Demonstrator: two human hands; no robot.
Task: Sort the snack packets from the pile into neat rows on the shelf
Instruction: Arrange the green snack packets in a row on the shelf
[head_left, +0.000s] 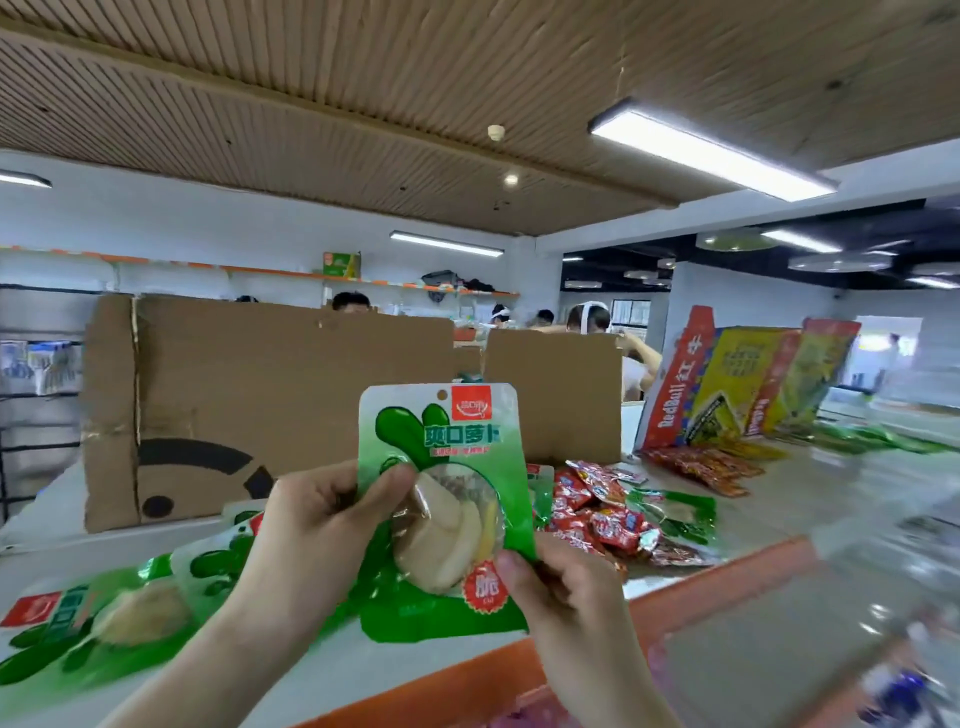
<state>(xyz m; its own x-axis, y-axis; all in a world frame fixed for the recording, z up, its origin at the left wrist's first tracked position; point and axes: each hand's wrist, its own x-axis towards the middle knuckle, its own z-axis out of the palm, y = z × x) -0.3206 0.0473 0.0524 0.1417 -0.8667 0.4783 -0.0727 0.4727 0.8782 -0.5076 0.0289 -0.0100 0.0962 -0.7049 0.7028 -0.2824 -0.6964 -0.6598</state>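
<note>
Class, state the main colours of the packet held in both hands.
The packet is green and white; head view.

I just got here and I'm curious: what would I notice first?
A green snack packet held upright in the middle, the left hand pinching its side and the right hand its bottom corner. Right of it lies a pile of red packets on the white shelf.

Green packet (445, 441): "爽口萝卜" up top, "脆" on red badge (487, 587) lower down. Red box (675, 395) at right: "RedBull 红牛".
</note>
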